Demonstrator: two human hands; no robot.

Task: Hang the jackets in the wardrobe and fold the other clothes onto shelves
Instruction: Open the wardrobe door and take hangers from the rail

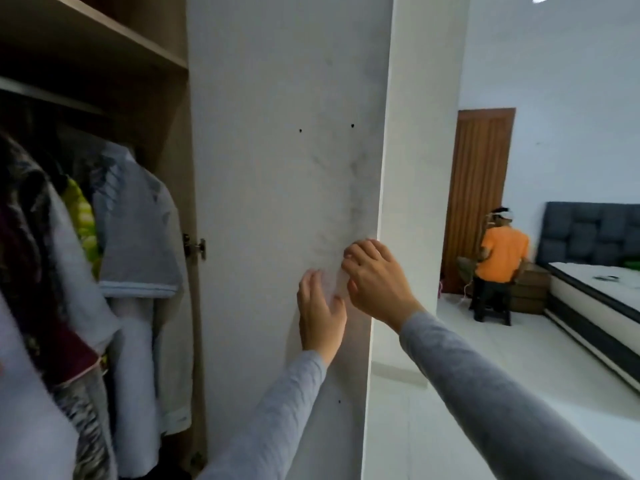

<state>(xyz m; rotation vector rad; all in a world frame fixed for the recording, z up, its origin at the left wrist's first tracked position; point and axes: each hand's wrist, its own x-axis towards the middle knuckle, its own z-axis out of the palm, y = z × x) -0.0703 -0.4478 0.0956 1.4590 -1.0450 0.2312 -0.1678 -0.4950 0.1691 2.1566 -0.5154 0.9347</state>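
The wardrobe's white door (287, 98) stands open in front of me, its inner face towards me. My left hand (320, 310) lies flat on that face with fingers spread. My right hand (375, 280) curls its fingers around the door's free right edge. Neither hand holds any clothing. Inside the wardrobe on the left, several garments hang from a rail: a grey jacket (138, 237), a yellow-green piece (81, 216) behind it, and a dark patterned one (31, 258) nearest me. A wooden shelf (104, 26) runs above them.
A metal hinge (195, 247) joins the door to the wardrobe side. To the right, a person in an orange shirt (502, 258) sits on a stool before a brown door (479, 188). A bed (595, 289) with a dark headboard stands at the far right on a white floor.
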